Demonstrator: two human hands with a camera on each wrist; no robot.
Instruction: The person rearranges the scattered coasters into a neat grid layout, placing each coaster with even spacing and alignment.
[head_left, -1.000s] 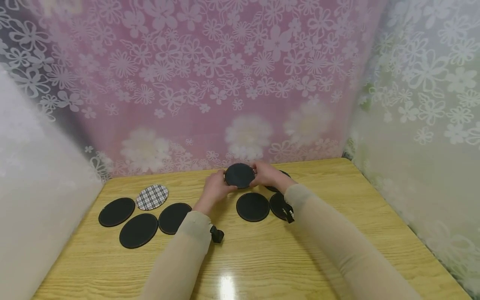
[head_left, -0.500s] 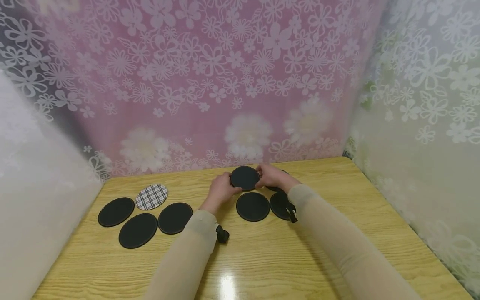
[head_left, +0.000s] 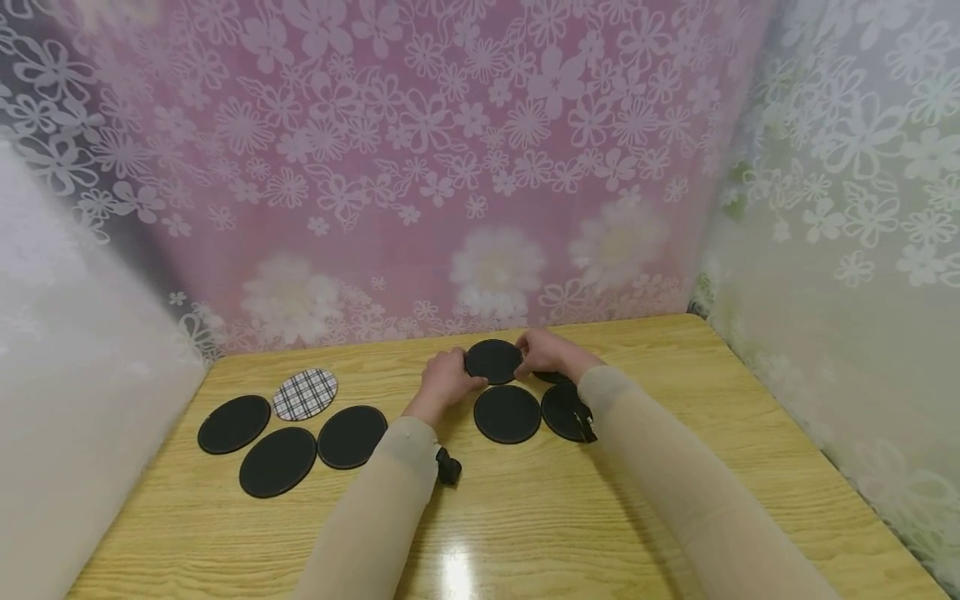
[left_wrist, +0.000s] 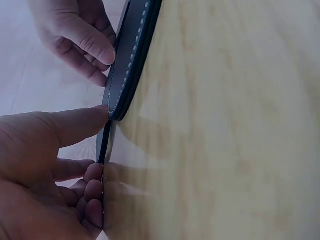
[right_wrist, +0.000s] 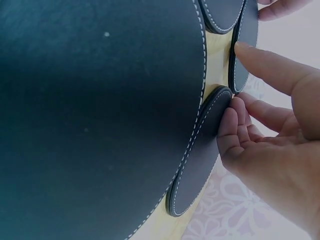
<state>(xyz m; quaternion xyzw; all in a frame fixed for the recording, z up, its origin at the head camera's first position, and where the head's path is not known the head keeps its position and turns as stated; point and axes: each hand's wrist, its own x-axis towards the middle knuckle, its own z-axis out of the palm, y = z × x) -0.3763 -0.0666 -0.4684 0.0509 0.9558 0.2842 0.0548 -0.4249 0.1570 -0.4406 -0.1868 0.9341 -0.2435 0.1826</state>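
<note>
In the head view, a round black coaster [head_left: 492, 361] lies at the back of the table between my two hands. My left hand [head_left: 446, 382] holds its left edge, thumb at the near side and fingers round the far side. My right hand [head_left: 545, 352] holds the right edge, with the thumb on the near rim in the right wrist view. Just in front lies another black coaster [head_left: 507, 414]. To its right is a third black coaster [head_left: 562, 411], partly behind the wrist strap. A further black coaster [right_wrist: 200, 155], with white edge stitching, sits under my right hand.
At the left of the wooden table [head_left: 525, 517] lie several black coasters, one of them at the front [head_left: 277, 462], and a plaid disc [head_left: 305, 394]. A pink floral curtain [head_left: 360, 208] hangs behind the back edge. Pale floral sheets flank both sides.
Both hands have brought the coaster down and slightly right, from raised near the back edge to flat behind the front coaster. The other coasters have stayed put.
</note>
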